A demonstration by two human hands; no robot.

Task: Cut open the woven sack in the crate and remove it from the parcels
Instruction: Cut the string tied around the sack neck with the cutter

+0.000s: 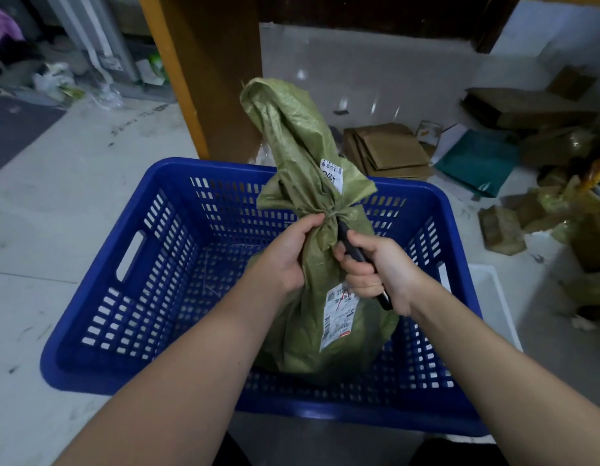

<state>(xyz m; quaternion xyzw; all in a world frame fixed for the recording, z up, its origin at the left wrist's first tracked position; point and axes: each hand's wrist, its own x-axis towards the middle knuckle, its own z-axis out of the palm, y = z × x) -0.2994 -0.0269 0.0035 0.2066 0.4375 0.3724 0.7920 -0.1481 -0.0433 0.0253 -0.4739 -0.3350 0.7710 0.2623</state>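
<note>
Green woven sack [312,264] stands upright inside the blue slotted crate [130,297], toward its right half, base on the crate floor. Neck is cinched with a thin tie [330,215]; the loose top flares up past the far rim.

My left hand [285,253] is wrapped around the gathered neck just below the tie, fingers closed on the fabric. My right hand [376,267] is fisted around a black-handled cutter [355,253], its upper end pressed against the neck at the tie (blade itself hidden behind the fabric, cannot tell whether it has bitten in).

Two white shipping labels: one [332,174] on the flared top, one [337,314] on the sack body below my right hand.

Far right on the floor: flattened cardboard [389,149] and a teal mailer [477,159], well apart from the crate.
</note>
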